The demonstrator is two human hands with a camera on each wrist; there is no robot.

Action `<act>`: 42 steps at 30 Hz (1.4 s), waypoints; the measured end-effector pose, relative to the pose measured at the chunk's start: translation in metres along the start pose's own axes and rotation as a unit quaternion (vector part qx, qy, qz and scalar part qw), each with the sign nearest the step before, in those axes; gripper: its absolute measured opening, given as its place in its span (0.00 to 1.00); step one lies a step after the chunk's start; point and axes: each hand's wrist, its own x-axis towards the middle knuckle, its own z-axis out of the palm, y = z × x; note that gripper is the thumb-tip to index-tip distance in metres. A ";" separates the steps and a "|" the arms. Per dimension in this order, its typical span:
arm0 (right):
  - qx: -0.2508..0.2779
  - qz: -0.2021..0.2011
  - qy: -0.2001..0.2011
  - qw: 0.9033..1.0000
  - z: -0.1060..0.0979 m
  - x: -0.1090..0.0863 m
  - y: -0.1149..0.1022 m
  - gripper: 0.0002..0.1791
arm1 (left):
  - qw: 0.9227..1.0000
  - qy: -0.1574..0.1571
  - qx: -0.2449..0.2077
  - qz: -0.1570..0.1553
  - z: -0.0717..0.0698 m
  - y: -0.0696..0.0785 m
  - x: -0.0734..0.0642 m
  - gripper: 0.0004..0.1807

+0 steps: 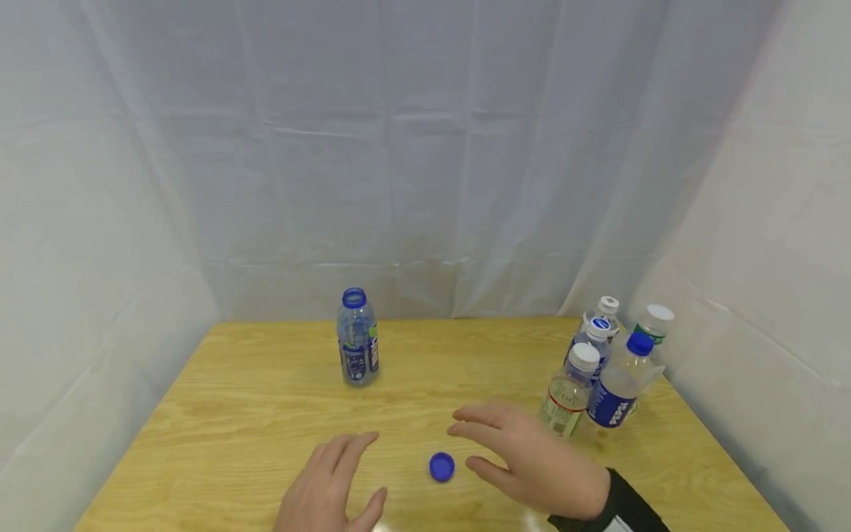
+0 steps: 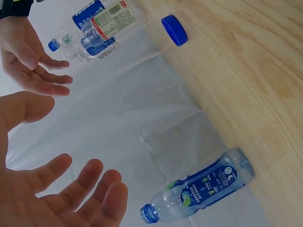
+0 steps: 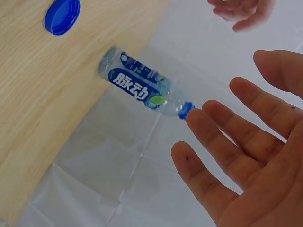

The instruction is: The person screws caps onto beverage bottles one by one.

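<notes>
A clear plastic bottle (image 1: 357,346) with a blue label and an uncapped blue neck stands upright at the back of the table, left of centre. Closer in, a blue bottle cap (image 1: 442,467) lies on the wood with its hollow side up. To the cap's left hovers my left hand (image 1: 330,484), its fingers extended and holding nothing. My right hand (image 1: 528,459) is on the cap's other side, fingers spread and somewhat blurred, also holding nothing. Both palms show bare in the left wrist view (image 2: 66,189) and the right wrist view (image 3: 251,146). Neither hand touches cap or bottle.
Several capped bottles cluster at the table's right side, among them a Pepsi bottle (image 1: 618,388) with a blue cap and a white-capped bottle (image 1: 568,395) just beyond my right hand. White sheeting (image 1: 425,185) hangs behind and along both sides of the wooden table (image 1: 219,414).
</notes>
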 end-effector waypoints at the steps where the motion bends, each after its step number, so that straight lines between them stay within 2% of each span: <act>1: 0.001 0.003 -0.010 1.000 0.002 0.000 0.000 0.23 | 1.000 -0.003 0.001 -0.002 0.000 -0.001 0.002 0.40; 4: 0.008 0.017 -0.036 0.999 0.007 0.001 0.000 0.22 | 1.000 -0.008 0.003 -0.008 0.000 -0.005 0.009 0.40; 8: 0.016 0.012 -0.048 0.999 0.014 0.003 0.000 0.20 | 0.999 -0.019 -0.008 -0.046 -0.001 -0.012 0.023 0.39; 11: 0.024 0.002 -0.049 0.999 0.019 0.004 0.001 0.20 | 0.998 -0.004 -0.026 -0.060 0.000 -0.020 0.035 0.39; 16: 0.028 -0.001 -0.060 0.998 0.025 0.003 0.000 0.19 | 0.997 0.038 -0.047 -0.051 0.008 -0.038 0.056 0.40; 19: 0.034 0.001 -0.072 0.997 0.028 0.003 0.000 0.19 | 0.996 0.049 -0.051 -0.054 0.014 -0.048 0.066 0.42; 27: 0.046 -0.009 -0.075 0.996 0.037 0.003 0.004 0.18 | 0.992 0.029 -0.075 -0.096 0.032 -0.066 0.087 0.47; 33: 0.063 -0.014 -0.079 0.995 0.042 -0.001 0.007 0.19 | 0.982 -0.001 -0.116 -0.149 0.051 -0.076 0.107 0.52; 38: 0.074 -0.019 -0.081 0.994 0.045 -0.003 0.009 0.20 | 0.970 -0.030 -0.144 -0.195 0.067 -0.084 0.122 0.55; 42: 0.079 -0.019 -0.087 0.993 0.046 -0.002 0.009 0.20 | 0.959 -0.042 -0.161 -0.228 0.079 -0.093 0.129 0.57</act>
